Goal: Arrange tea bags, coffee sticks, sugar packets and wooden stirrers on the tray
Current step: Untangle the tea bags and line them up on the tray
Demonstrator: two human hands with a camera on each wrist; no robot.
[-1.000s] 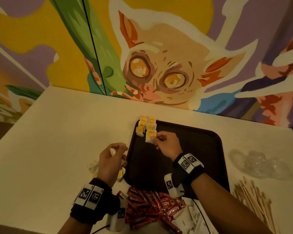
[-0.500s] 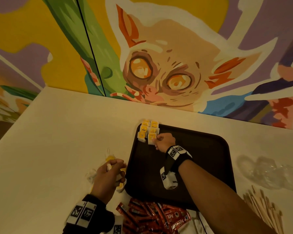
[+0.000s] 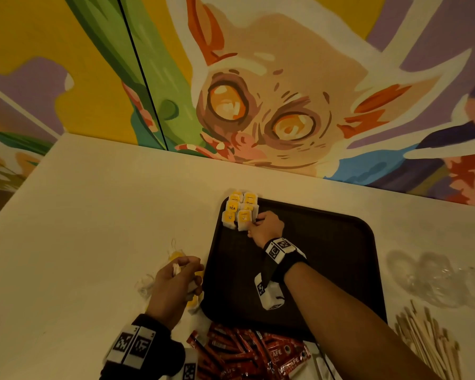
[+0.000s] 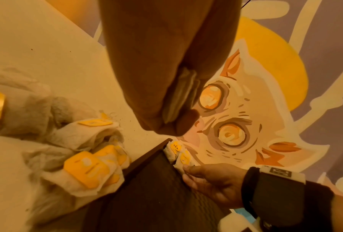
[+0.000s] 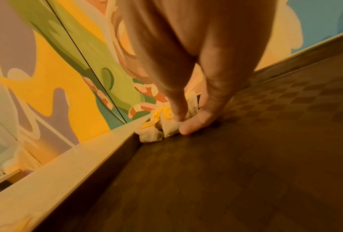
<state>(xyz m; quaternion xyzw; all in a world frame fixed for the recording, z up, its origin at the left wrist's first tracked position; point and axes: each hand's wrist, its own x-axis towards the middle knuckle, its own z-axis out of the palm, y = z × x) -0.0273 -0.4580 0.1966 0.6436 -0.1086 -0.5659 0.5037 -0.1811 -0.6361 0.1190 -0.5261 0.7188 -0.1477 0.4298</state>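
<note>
While right hand [image 3: 266, 224] pinches a tea bag [image 3: 244, 219], left hand [image 3: 173, 283] grips another.

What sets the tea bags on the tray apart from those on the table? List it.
The tray tea bags stand in neat overlapping rows at the tray's far left corner; the table tea bags lie in a loose, crumpled heap beside the tray. The right hand pinches one in the tray group; the left hand holds one above the heap. Both have yellow tags and white pouches.
</note>
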